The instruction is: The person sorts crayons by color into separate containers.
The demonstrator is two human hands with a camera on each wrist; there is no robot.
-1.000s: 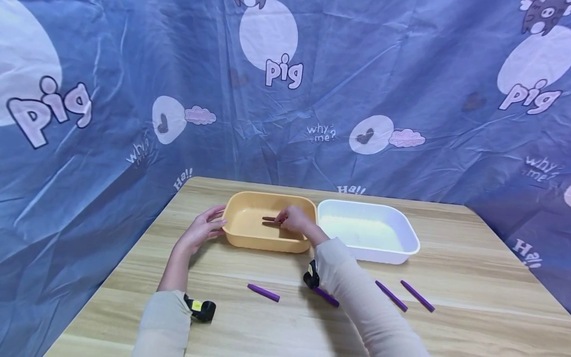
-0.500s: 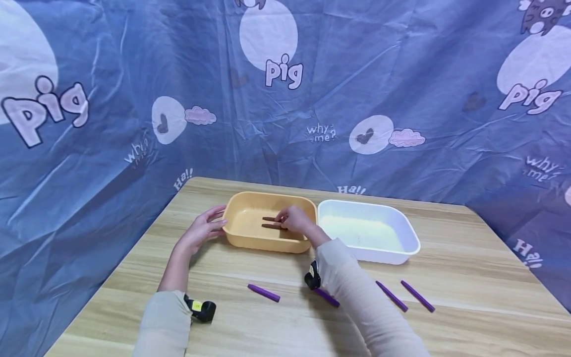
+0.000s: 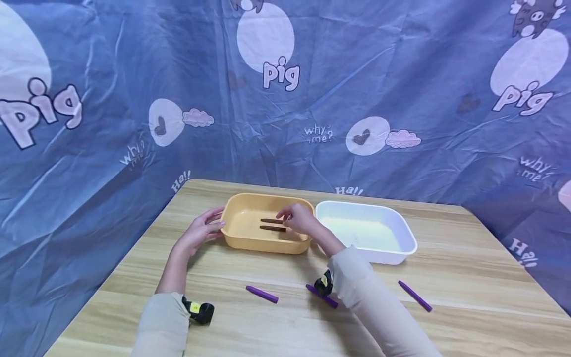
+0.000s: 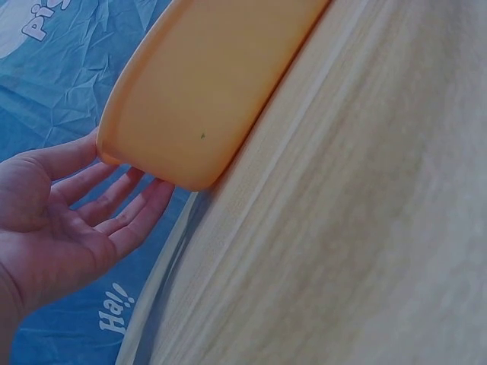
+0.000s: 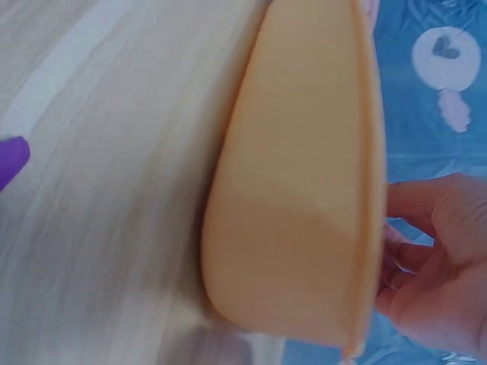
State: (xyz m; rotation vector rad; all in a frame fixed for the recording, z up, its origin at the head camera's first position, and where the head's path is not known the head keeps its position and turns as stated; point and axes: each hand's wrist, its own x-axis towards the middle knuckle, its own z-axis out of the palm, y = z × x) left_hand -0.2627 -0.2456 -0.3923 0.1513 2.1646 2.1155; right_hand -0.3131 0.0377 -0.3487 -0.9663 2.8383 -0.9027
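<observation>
Two slim brown crayon-like sticks [image 3: 272, 228] lie side by side on the floor of the yellow-orange bin [image 3: 263, 245]. Over their right ends hovers my right hand [image 3: 298, 219], its fingers loosely bent; the far stick's end is hidden by them. In the right wrist view the bin's wall covers the fingertips of that hand [image 5: 445, 262]. My left hand [image 3: 200, 233] is at the bin's left end. Seen from the left wrist, the thumb of this hand [image 4: 68, 220] touches the rim, and its extended fingers meet the end wall from outside.
A white bin [image 3: 383, 256] stands right beside the orange one. Nearer on the wooden table [image 3: 214, 277] lie purple sticks: one at left [image 3: 261, 294], one beside the right wrist camera [image 3: 327, 300], one at right [image 3: 415, 296]. A blue printed cloth [image 3: 267, 148] hangs behind.
My right hand has drawn slightly right, off the brown sticks, which now show more of their length. The right forearm has swung right, covering one purple stick. The left hand stays put.
</observation>
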